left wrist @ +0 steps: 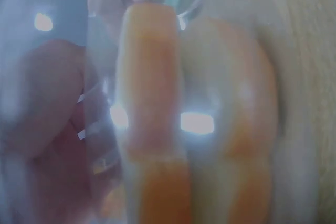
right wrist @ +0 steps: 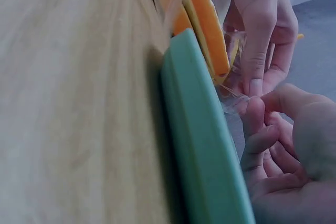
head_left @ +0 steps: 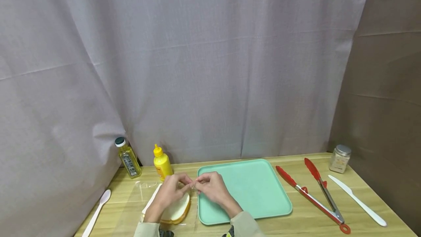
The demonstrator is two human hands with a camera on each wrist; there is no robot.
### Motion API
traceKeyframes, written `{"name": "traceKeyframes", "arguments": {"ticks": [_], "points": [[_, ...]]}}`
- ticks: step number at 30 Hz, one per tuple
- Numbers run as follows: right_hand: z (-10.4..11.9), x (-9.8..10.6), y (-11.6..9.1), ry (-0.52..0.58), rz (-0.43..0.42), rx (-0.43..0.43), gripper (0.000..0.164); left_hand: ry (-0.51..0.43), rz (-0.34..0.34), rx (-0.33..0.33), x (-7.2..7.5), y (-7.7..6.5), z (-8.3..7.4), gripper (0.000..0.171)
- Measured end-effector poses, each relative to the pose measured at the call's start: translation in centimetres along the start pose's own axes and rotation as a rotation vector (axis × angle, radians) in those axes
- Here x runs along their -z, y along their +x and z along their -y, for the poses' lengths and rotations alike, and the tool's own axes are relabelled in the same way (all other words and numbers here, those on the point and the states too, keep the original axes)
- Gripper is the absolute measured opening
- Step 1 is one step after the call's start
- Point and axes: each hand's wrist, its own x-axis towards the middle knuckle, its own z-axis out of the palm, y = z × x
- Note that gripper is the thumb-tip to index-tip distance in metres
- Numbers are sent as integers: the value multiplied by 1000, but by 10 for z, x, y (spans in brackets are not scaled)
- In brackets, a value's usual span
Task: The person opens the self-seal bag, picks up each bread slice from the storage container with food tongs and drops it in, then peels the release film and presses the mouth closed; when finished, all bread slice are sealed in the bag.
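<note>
Clear plastic bag [head_left: 133,206] around sliced bread [head_left: 177,209], just left of the mint-green tray [head_left: 251,189], looks light, slippery; left hand [head_left: 170,192] and right hand [head_left: 214,188] pinch its film, probably safer than squeezing soft slices.

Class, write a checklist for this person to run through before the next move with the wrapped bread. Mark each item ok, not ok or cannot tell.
1. Grip on the wrapping: ok. The left hand and right hand pinch the clear plastic wrapping at their fingertips.
2. Bread out of its wrapping: not ok. The bread lies inside the plastic.
3. Wrapping opened: cannot tell. The fingers hide that spot.
4. Tray close by: ok. The green tray lies just right of the bread.
5. Yellow bottle upright: ok. The yellow bottle stands nozzle up behind the bread.
6. Tongs out of the way: ok. The tongs lie right of the tray.
</note>
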Motion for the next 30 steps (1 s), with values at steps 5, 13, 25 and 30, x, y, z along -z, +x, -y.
{"name": "traceKeyframes", "arguments": {"ticks": [5, 13, 25, 30], "points": [[-1, 0, -1, 15, 5, -18, 8, 29, -2, -8, 0, -2, 0, 11], [-2, 4, -3, 52, 59, -28, 11, -59, 30, -17, 1, -1, 2, 10], [-5, 8, -1, 102, 106, -57, 19, -109, 51, 50, 2, -1, 3, 4], [-7, 7, 0, 86, 93, -57, 15, -78, 32, 39, 1, 0, 2, 6]]}}
